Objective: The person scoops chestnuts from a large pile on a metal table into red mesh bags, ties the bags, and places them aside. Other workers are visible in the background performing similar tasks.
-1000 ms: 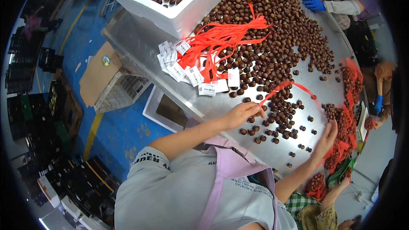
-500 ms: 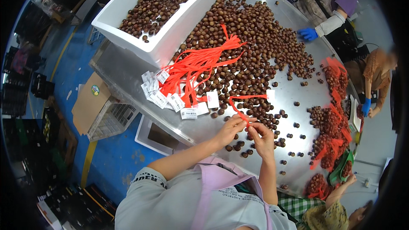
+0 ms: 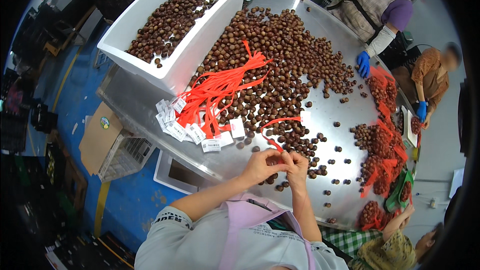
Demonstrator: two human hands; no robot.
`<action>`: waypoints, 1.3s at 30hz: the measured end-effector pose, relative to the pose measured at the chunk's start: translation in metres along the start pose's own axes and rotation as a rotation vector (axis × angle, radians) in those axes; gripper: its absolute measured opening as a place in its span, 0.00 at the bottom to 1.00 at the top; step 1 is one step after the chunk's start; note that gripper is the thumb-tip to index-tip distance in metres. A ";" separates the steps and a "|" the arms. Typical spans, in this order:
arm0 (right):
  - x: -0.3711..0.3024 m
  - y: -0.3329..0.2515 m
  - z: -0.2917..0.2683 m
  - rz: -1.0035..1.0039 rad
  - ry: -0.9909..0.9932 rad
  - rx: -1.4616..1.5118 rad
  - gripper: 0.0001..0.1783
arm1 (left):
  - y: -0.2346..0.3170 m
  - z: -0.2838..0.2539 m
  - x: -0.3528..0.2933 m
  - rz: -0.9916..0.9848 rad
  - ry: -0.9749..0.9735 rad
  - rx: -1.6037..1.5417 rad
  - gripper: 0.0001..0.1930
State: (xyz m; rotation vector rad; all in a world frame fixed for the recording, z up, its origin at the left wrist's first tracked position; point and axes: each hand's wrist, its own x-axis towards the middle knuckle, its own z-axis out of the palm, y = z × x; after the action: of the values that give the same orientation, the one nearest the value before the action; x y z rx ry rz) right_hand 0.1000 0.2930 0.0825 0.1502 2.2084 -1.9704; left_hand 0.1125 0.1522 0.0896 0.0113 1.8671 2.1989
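My left hand (image 3: 262, 167) and my right hand (image 3: 297, 167) meet just past the table's near edge, fingertips pinched together on the end of a red mesh bag (image 3: 268, 136). The rest of this narrow, bunched net trails away from my fingers over the nuts and ends in a white tag (image 3: 305, 118). Exactly how the fingers hold the net's end is hidden. Beyond my left hand lies a bundle of similar red mesh bags (image 3: 220, 84) with white labels (image 3: 176, 131). Loose round brown nuts (image 3: 272, 45) spread under and around them.
A white foam box (image 3: 187, 65) with more nuts stands at the far left on the metal table (image 3: 145, 102). Filled red net bags (image 3: 380, 170) line the right side near a scale (image 3: 411, 127). Co-workers (image 3: 375, 7) stand along the far and right edges. A crate (image 3: 127, 157) stands left below.
My hands have drawn closer together, the right now touching the left at the net's end. The whole view has shifted slightly. A co-worker's blue-gloved hand at far right has moved off the nuts.
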 end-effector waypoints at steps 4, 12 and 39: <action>-0.005 -0.013 0.005 0.108 -0.028 0.115 0.22 | -0.011 -0.007 0.004 -0.043 -0.027 -0.280 0.07; 0.014 0.023 -0.024 0.032 0.070 0.113 0.21 | 0.001 -0.025 0.000 -0.168 -0.107 -0.723 0.04; 0.005 -0.016 0.002 0.197 -0.229 -0.029 0.11 | -0.032 -0.019 0.014 -0.345 -0.065 -0.818 0.12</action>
State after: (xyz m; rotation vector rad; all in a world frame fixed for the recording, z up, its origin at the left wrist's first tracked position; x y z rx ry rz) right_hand 0.0922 0.2884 0.0971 0.1261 1.9955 -1.7554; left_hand 0.1016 0.1416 0.0534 -0.3528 0.7483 2.4735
